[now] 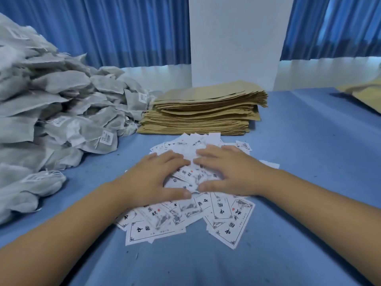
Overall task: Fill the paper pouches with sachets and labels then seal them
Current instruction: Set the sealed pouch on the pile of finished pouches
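Observation:
A loose heap of white printed labels (224,215) lies on the blue cloth in front of me. My left hand (156,178) and my right hand (231,172) rest palm-down on top of the heap, fingers spread, thumbs nearly meeting, cupping the labels between them. Behind the labels sits a tall stack of flat brown paper pouches (204,112). To the left a big mound of grey mesh sachets (61,104) with strings and small tags spreads along the table.
The table is covered by a blue cloth (309,162). A white pillar (237,38) and blue curtains stand behind it. More brown paper (365,93) shows at the far right edge.

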Motion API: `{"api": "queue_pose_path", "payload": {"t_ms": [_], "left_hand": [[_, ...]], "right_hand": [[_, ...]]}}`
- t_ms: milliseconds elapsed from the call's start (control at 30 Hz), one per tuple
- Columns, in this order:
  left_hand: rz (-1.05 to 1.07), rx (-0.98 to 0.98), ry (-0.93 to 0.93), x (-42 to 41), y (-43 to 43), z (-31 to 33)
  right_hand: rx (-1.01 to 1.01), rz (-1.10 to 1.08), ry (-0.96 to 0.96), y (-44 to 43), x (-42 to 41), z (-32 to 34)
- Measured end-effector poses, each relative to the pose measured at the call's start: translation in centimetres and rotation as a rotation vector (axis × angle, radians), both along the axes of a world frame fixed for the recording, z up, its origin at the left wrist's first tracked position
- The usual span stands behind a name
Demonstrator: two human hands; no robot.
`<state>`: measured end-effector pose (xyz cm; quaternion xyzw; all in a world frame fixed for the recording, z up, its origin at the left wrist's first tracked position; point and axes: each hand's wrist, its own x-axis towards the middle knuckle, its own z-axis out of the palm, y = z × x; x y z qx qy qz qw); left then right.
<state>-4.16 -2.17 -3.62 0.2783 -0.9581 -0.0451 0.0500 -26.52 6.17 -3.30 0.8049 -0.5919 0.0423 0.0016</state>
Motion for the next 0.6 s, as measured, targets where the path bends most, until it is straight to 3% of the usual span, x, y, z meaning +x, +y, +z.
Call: {"api": "queue_pose_path", "payload": {"t_ms": [167,333,600], "left_hand": [[0.022,-0.018,0.007,0.1,-0.2,0.6],[-0.149,0.069,-0.095,2.0,1.9,-1.0],[-0.014,-0.007,-0.035,0.3,-1.1,-0.5]], "right_hand": [[-0.096,0.019,-0.062,0.7,-1.1,0.4],[0.132,0.189,-0.104,3.3,-0.3,-1.2],[0.014,-0.073,-0.115,0.4,-1.0,-1.1]]}}
